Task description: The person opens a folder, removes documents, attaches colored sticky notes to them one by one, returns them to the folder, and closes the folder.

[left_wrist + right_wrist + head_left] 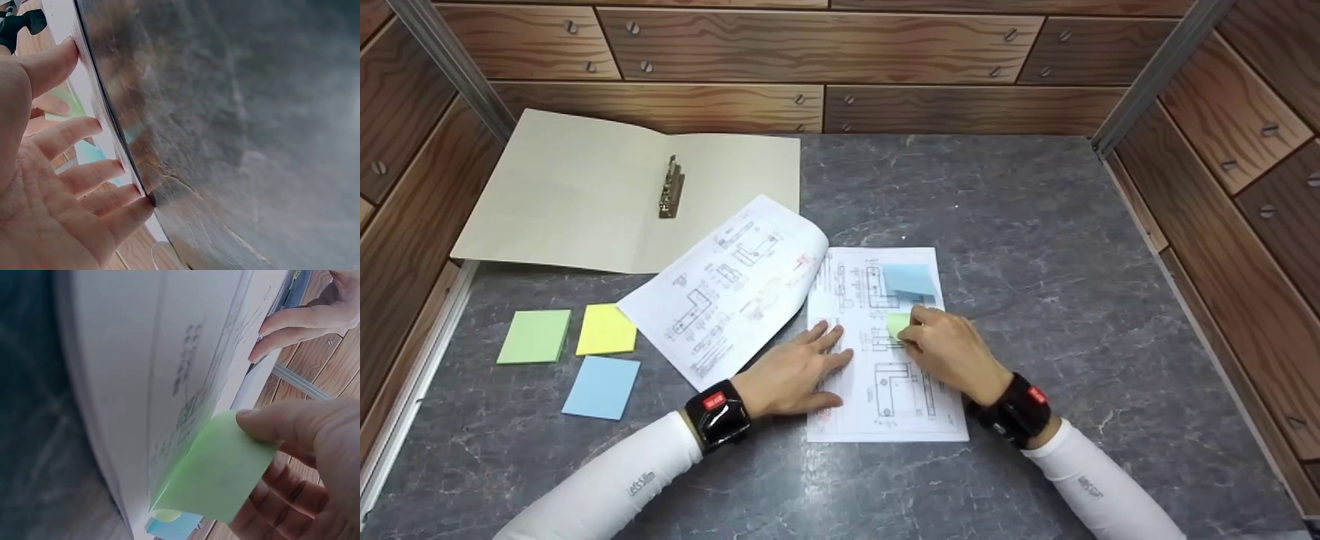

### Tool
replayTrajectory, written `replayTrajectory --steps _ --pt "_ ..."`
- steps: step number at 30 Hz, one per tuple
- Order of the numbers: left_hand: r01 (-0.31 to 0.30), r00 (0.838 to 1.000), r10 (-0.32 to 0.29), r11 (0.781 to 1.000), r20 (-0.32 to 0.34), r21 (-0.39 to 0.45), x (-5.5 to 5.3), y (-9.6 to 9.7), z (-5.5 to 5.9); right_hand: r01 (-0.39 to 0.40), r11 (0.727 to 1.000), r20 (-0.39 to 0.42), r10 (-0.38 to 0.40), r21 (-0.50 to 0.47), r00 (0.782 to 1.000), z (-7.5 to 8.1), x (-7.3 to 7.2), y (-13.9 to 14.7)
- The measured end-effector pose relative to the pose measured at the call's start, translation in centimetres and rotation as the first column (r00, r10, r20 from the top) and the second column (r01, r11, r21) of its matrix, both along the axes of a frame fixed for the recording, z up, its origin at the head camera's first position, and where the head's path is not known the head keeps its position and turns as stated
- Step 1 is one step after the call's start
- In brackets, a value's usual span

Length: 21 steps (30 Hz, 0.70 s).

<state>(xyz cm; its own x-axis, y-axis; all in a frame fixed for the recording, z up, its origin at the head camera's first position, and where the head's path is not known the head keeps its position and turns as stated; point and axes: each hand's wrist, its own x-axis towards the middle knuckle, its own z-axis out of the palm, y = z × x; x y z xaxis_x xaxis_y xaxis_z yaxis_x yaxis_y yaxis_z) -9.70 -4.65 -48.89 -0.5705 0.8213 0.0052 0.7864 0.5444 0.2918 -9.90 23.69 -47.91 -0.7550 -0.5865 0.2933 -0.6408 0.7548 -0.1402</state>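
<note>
Green is the one note [895, 327] the right hand [951, 351] pinches, left hand [789, 373] splayed.

"Let'sSlim" runs along the left sleeve [607, 480]; the right sleeve's [1099, 480] lettering is unclear. Print on the sheets [727, 292] and on the wristbands' [726, 426] red tags [713, 400] is too small to read.

The head camera looks forward and down from above the person's side, far enough back to take in the grey marbled table [1035, 210] and the brown wood-plank-patterned walls [825, 45]. The left wrist camera sits low and close under the left hand [62, 185], its picture tilted so the table fills the right side. The right wrist camera looks closely past the right hand [337, 455] at a pale green square paper note [216, 472], which all three views share.
</note>
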Motion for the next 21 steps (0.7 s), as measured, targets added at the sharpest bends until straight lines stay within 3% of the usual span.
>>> replayTrajectory --steps 21 --pt "-0.005 1.000 0.005 1.000 0.008 -0.008 0.01 0.02 0.05 -0.030 0.997 0.100 0.022 0.075 0.995 -0.18 -0.16 -0.05"
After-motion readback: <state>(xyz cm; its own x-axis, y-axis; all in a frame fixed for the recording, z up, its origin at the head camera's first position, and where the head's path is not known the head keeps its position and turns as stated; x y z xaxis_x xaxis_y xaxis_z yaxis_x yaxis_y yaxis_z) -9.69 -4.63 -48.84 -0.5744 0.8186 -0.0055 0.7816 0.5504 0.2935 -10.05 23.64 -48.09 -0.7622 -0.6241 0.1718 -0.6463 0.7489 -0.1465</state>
